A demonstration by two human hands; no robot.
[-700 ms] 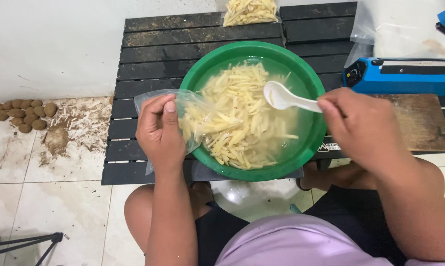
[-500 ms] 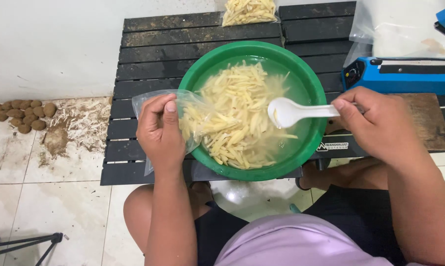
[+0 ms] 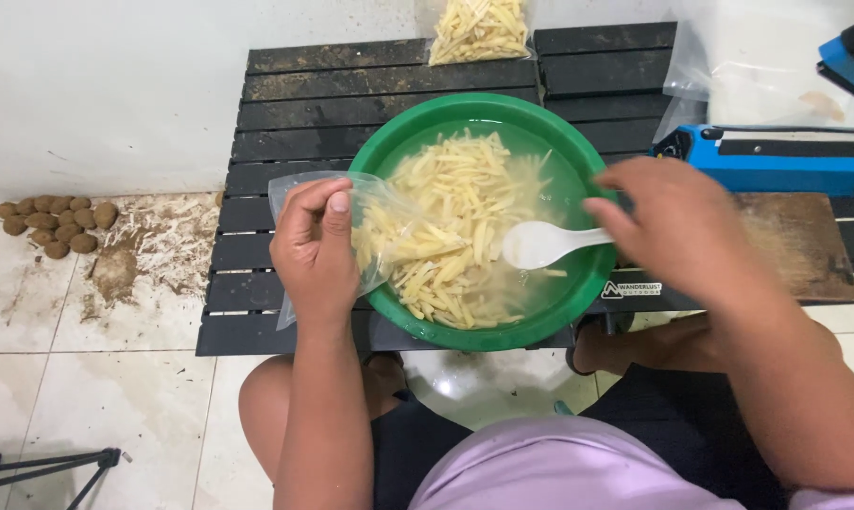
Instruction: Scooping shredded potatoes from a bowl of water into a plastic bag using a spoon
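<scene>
Hands: left point(image 3: 315, 250) grips plastic bag point(image 3: 375, 231), right point(image 3: 668, 231) dips white spoon point(image 3: 540, 246) in basin point(image 3: 578, 293).

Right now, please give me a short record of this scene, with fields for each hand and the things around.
Left hand: left hand holds a clear plastic bag open at the rim of the bowl
Right hand: right hand holds a white spoon, its head down in the water
Bowl: green bowl with pale potato sticks in water
Surface: black slatted table
Behind bowl: filled bag of sticks
Right side: blue sealer, wooden board
Floor: small brown potatoes
</scene>
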